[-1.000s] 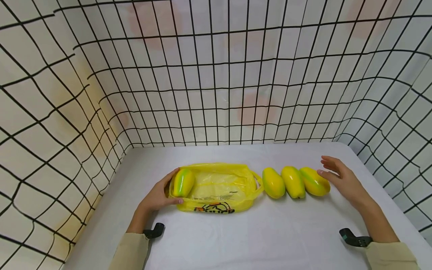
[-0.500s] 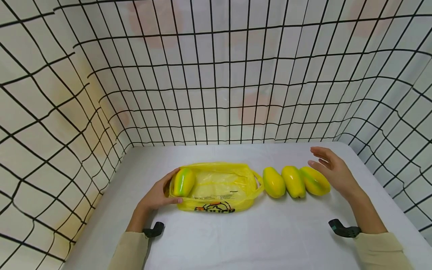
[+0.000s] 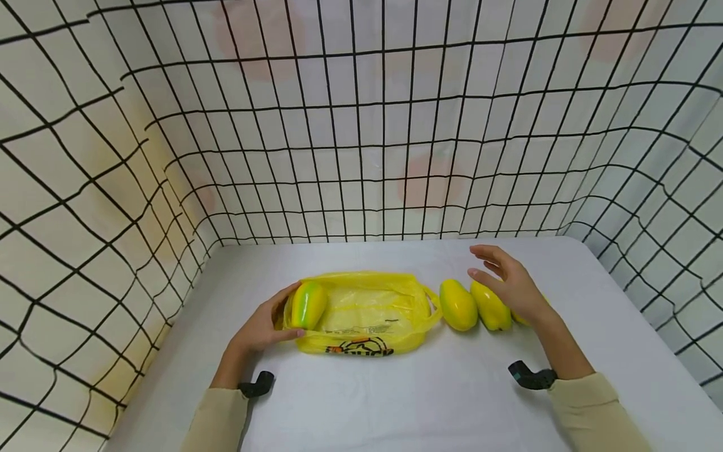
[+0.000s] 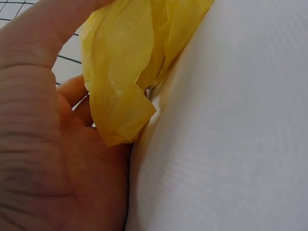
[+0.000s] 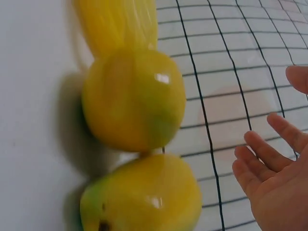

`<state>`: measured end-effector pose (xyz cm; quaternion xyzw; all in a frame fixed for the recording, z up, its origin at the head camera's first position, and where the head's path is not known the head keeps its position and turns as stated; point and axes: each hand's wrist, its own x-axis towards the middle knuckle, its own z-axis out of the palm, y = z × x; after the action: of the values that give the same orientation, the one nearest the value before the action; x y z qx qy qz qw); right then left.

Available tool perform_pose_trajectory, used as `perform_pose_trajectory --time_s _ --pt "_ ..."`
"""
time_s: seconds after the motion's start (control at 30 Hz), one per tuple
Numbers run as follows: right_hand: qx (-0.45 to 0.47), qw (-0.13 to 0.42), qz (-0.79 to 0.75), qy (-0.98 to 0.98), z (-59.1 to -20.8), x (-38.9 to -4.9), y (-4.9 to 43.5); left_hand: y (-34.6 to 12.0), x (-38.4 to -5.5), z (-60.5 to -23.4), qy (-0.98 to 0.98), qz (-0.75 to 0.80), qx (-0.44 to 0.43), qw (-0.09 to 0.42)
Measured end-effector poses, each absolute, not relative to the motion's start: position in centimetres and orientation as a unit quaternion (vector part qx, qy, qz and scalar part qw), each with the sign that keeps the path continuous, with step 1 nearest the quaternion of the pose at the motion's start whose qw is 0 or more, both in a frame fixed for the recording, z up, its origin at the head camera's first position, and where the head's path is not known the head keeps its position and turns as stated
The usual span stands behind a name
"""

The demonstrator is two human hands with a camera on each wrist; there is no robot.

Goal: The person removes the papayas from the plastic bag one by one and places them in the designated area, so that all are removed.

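Note:
In the head view a yellow plastic bag (image 3: 403,342) lies on its side, its mouth spread wide and dark print along its front. My left hand (image 3: 260,325) grips the bag's left end, thumb on the front edge and fingers behind. One yellow papaya (image 3: 309,306) with a green stripe sits inside, close to that hand. Right of the bag stand three more in a row: a near papaya (image 3: 458,306), a middle papaya (image 3: 490,306) and a far-right papaya (image 3: 519,319), mostly hidden. Above the latter two hovers my right hand (image 3: 511,285), fingers spread and holding nothing.
A white cloth covers the table (image 3: 361,402). White walls with a black grid (image 3: 384,147) enclose it at the back and on both sides. The bag's handle loop (image 3: 433,307) reaches toward the nearest papaya.
My right hand has swept left, from beside the far-right papaya to above the middle and far-right ones. The left hand, bag and papayas keep their places.

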<state>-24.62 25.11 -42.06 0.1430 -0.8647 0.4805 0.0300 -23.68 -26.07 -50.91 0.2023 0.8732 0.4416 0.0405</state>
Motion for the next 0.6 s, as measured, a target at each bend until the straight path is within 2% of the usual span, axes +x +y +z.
perform_pose_trajectory --time_s 0.4,0.6 --pt "0.175 -0.007 0.506 -0.844 -42.9 -25.7 19.8 -25.0 -22.4 -48.2 0.862 0.459 0.208 0.05" --pt "0.2 -0.023 0.516 -0.833 -43.2 -26.0 17.4 -25.6 -22.9 -49.1 0.855 0.468 0.217 0.047"
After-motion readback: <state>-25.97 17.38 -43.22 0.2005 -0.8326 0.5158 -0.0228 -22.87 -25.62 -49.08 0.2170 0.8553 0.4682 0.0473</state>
